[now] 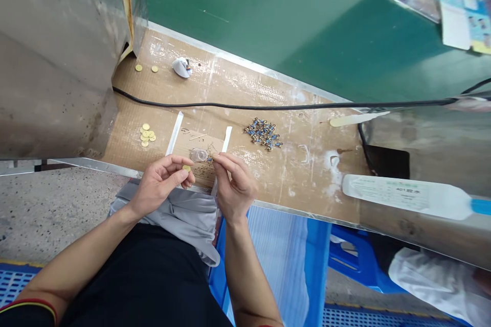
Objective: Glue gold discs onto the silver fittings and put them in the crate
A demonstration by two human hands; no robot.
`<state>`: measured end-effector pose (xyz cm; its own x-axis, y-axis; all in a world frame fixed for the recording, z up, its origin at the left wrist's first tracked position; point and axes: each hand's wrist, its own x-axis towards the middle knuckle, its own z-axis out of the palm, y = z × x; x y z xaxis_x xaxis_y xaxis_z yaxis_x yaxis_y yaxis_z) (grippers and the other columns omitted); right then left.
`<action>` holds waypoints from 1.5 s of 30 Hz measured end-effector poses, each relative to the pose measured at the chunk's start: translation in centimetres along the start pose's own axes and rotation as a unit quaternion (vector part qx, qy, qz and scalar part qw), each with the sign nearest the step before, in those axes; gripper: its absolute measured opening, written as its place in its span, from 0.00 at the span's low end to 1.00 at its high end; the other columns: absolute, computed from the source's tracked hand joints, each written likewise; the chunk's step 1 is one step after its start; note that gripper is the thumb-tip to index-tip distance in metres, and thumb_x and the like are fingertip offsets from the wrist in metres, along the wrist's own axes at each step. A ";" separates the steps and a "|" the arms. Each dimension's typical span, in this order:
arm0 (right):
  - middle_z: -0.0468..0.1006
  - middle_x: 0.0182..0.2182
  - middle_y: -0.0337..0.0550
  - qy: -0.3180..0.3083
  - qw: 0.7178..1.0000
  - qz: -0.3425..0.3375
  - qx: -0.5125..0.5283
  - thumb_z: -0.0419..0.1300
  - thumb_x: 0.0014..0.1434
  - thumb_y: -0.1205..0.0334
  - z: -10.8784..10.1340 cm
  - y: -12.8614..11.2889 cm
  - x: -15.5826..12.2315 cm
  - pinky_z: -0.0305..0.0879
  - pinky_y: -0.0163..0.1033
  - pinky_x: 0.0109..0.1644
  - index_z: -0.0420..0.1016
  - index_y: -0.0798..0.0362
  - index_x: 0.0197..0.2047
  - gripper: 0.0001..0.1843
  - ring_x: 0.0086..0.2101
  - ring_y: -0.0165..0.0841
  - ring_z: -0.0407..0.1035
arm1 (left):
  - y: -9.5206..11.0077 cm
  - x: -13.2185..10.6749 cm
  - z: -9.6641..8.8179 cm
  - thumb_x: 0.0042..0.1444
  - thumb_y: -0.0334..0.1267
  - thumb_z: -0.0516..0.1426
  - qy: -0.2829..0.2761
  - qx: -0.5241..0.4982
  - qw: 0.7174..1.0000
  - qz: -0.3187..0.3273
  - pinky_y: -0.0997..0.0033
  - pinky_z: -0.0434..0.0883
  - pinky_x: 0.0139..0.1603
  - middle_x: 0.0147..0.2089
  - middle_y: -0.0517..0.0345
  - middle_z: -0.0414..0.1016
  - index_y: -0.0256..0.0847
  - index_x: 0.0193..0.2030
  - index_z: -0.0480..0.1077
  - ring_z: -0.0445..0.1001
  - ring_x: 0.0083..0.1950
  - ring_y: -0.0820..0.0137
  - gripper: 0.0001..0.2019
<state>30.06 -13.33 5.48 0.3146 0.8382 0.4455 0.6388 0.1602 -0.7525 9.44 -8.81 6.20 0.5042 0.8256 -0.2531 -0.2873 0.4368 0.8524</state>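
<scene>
My left hand (163,181) pinches a small round gold-coloured disc (186,168) between thumb and fingers. Just right of it, my right hand (236,184) has its thumb and forefinger closed on a tiny blue-and-brass piece (209,159), partly hidden by the fingertips. A small clear plastic dish (198,155) rests on the taped cardboard between and beyond my hands. Behind the dish lies a thin wooden stick (198,137). Several more gold discs (146,134) are heaped to the left, and a pile of blue-and-brass pieces (263,133) sits to the right.
A black cable (238,108) crosses the cardboard-covered bench (291,173). A crumpled white item (181,67) lies at the back left. On the right are a white glue bottle (406,195) and a flat pale stick (356,119). Metal walls flank the bench; a blue crate (319,265) stands below.
</scene>
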 end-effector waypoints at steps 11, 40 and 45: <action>0.91 0.50 0.42 0.017 1.000 0.003 -0.005 0.69 0.75 0.67 0.2 0.3 0.1 0.85 0.44 0.56 0.91 0.43 0.55 0.12 0.49 0.37 0.87 | 0.0 0.0 0.6 0.71 0.42 0.71 0.020 0.013 1.000 -0.013 0.74 0.86 0.50 0.48 0.51 0.92 0.38 0.61 0.84 0.89 0.45 0.70 0.16; 0.92 0.47 0.43 0.014 0.999 -0.029 0.012 0.72 0.72 0.73 0.6 -2.5 -3.0 0.88 0.43 0.53 0.89 0.44 0.56 0.16 0.48 0.37 0.88 | -2.1 -0.5 1.6 0.72 0.39 0.69 0.058 0.179 0.980 0.066 0.68 0.90 0.55 0.56 0.53 0.92 0.45 0.61 0.86 0.93 0.51 0.62 0.14; 0.92 0.48 0.43 0.009 1.000 -0.027 0.006 0.72 0.72 0.72 0.5 -2.4 -3.1 0.89 0.43 0.53 0.89 0.44 0.56 0.15 0.48 0.38 0.89 | -2.3 -0.6 1.5 0.73 0.39 0.69 0.054 0.185 0.979 0.073 0.69 0.89 0.56 0.55 0.54 0.92 0.46 0.62 0.86 0.93 0.50 0.63 0.14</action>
<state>27.18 -16.06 5.61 0.2930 0.8188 0.4936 0.6468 0.2105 -0.7331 11.04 -10.83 5.06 0.3851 0.9111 -0.1468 -0.0256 0.1695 0.9852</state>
